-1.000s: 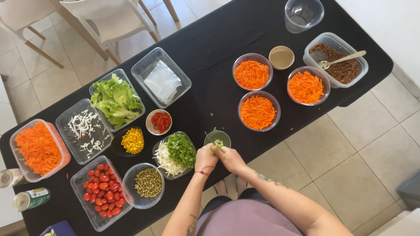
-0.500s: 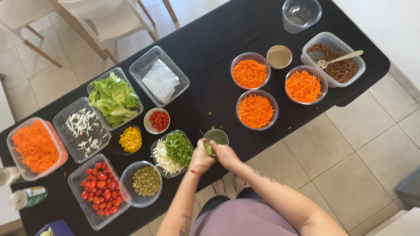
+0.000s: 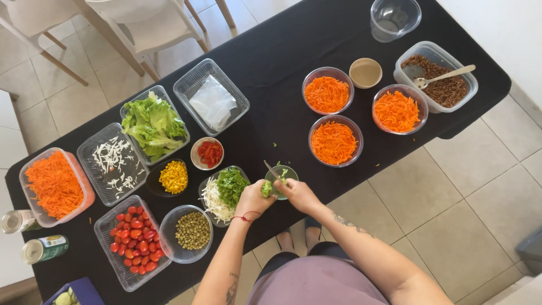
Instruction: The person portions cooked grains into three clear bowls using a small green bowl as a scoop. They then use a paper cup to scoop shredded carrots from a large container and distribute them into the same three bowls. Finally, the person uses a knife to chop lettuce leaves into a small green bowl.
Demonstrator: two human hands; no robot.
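A small green piece (image 3: 266,188), perhaps avocado, is being held in the left hand (image 3: 252,197), whose fingers are curled closed around it just at the rim of a little green bowl (image 3: 282,176). The right hand (image 3: 299,194) is being kept closed on a knife (image 3: 271,169); only the thin blade is showing, angled up and left over the bowl, and the handle is hidden in the fist. Both hands are being worked at the near edge of the black table (image 3: 282,68), touching or nearly touching each other.

The herb bowl (image 3: 226,192) is sitting just left of the left hand, with the peas (image 3: 193,230) and tomatoes (image 3: 131,233) beyond it. Three bowls of carrot (image 3: 333,142) are being left well apart on the far right.

The likeliest trouble is judged to be a slip of the blade toward the left fingers, since the piece is being cut in the hand and not on a board. The little bowl is also being crowded at the table edge; a push from either wrist could be enough to tip it off. Bits of green are already lying scattered on the cloth beside it, so more spill is probable.
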